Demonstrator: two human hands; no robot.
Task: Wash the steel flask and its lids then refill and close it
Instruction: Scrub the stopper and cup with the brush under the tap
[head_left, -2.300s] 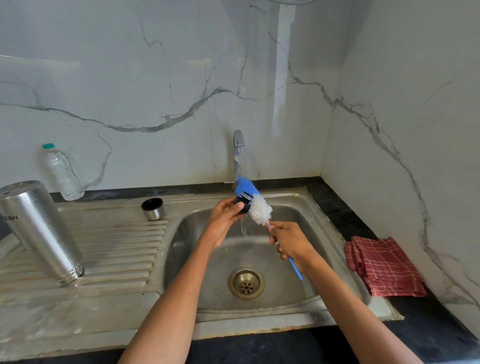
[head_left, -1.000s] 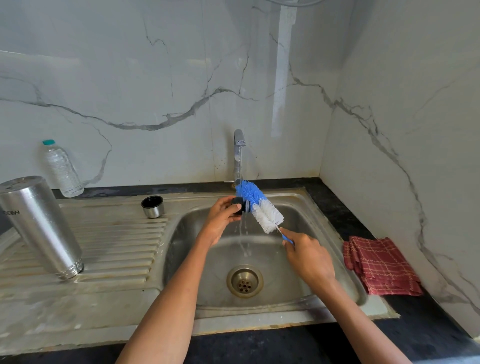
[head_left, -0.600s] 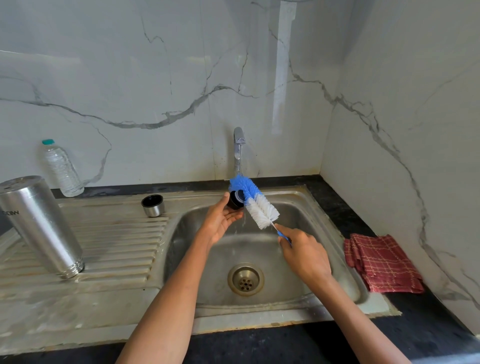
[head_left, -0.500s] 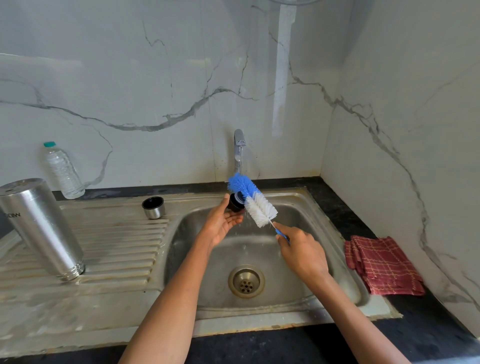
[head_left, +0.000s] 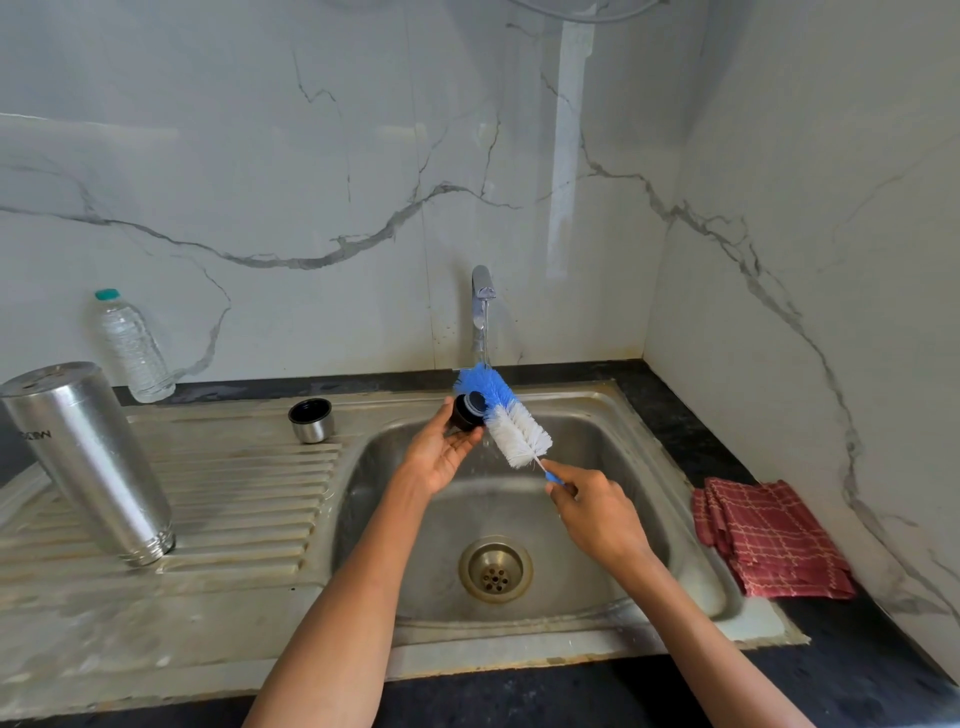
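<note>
1. Here, the left hand (head_left: 439, 451) holds a small black stopper lid (head_left: 469, 411) in its fingertips, palm up, over the back of the sink basin (head_left: 613, 452).
2. The right hand (head_left: 597, 512) pinches the blue handle of a bottle brush (head_left: 506, 418), whose blue-and-white bristles lie against the lid's right side.
3. A thin stream of water falls from the chrome tap (head_left: 482, 291) onto the brush and lid.
4. The steel flask (head_left: 88, 462) stands upside down and tilted on the ribbed drainboard (head_left: 249, 499), at the far left, well apart from the hands.
5. A steel cup lid (head_left: 310, 420) with a dark inside sits mouth up at the back of the drainboard, between the flask and the basin.
6. A clear plastic water bottle (head_left: 132, 348) with a teal cap stands against the marble wall behind the flask.
7. A folded red checked cloth (head_left: 769, 538) lies on the dark counter to the right of the sink.
8. The round drain (head_left: 495, 570) shows in the basin floor between the two forearms.
</note>
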